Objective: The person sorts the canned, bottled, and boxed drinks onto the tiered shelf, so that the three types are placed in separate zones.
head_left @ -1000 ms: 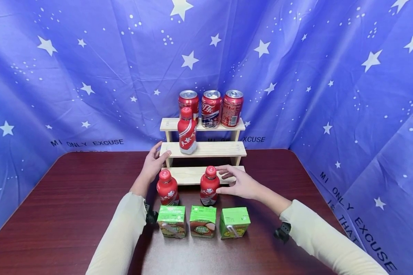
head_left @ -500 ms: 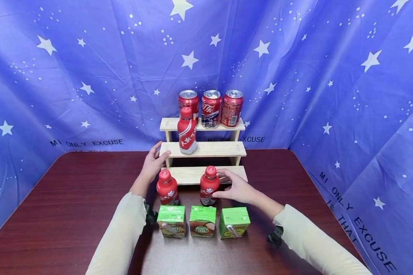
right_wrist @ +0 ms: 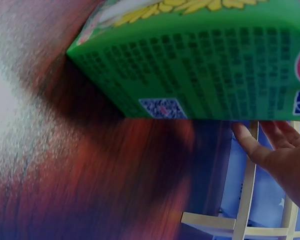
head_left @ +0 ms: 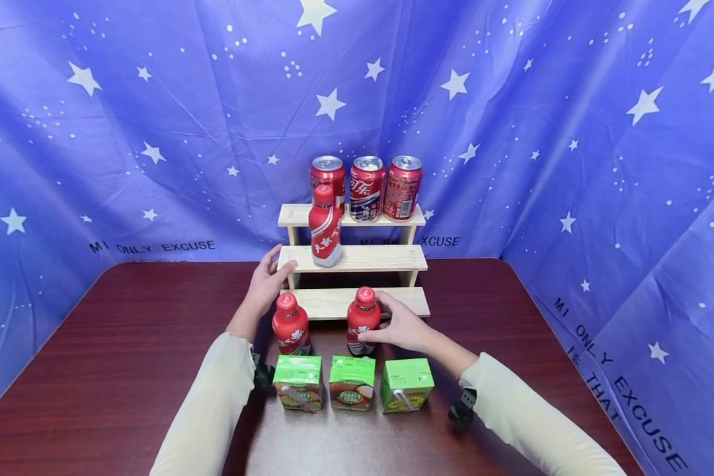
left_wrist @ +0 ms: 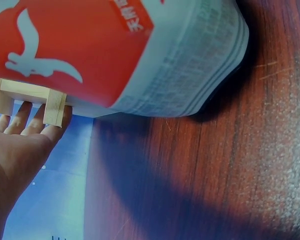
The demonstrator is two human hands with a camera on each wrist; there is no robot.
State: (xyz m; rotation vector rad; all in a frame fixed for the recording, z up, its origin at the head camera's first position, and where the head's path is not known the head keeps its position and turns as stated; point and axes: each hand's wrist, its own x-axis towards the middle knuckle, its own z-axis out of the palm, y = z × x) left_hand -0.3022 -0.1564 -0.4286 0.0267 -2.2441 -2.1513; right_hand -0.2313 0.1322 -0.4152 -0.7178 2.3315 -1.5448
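In the head view, my right hand (head_left: pixel 406 325) curls round the right-hand red bottle (head_left: pixel 360 318), thumb across its front and fingers behind. That bottle stands upright at the front of a three-tier wooden display stand (head_left: pixel 387 258). My left hand (head_left: pixel 266 285) holds the left end of the stand's middle tier, thumb on top. In the left wrist view its fingers (left_wrist: pixel 21 117) wrap the wood. Another red bottle (head_left: pixel 290 328) stands on the table beside my left forearm; a third red bottle (head_left: pixel 324 231) is on the middle tier. A green carton largely hides the right-hand grip in the right wrist view.
Three red cola cans (head_left: pixel 366 192) line the top tier. Nearest me, three green drink cartons (head_left: pixel 352 383) with straws stand in a row on the dark red table (head_left: pixel 155 344). A blue star-patterned cloth (head_left: pixel 202 132) surrounds the table at the back and sides.
My right hand has moved left and closed round the right-hand bottle, its thumb sliding across the front. The left hand stays on the stand, and the bottles keep their places.
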